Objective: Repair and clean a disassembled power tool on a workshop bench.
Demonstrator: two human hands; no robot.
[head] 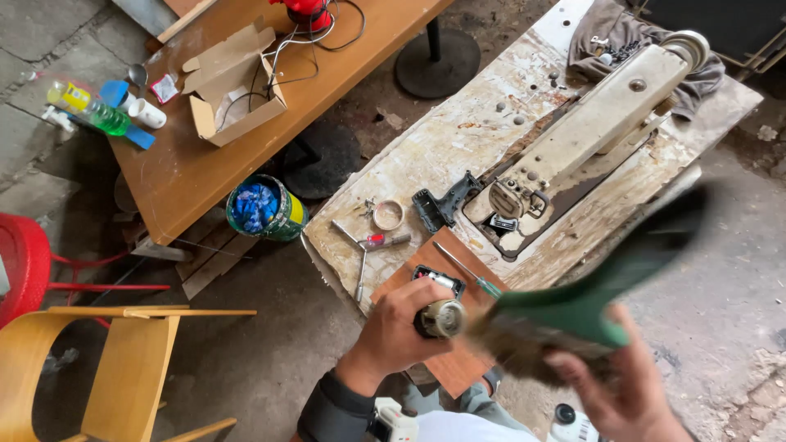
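While left hand point(401, 327) grips a metal part point(442, 318), right hand point(622, 393) grips green brush point(589, 303), beyond table edge point(336, 278).

Illumination is soft, even daylight; no glare. Shadows are faint, pooling beneath the brown table point(246, 155). Right of it, the green brush point(606, 278) and right hand point(622, 393) are motion-blurred. Frame edges bend slightly.

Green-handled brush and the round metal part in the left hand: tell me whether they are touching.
Cannot tell. In the head view the green-handled brush is motion-blurred; its bristles meet the round metal part without a plain gap or contact.
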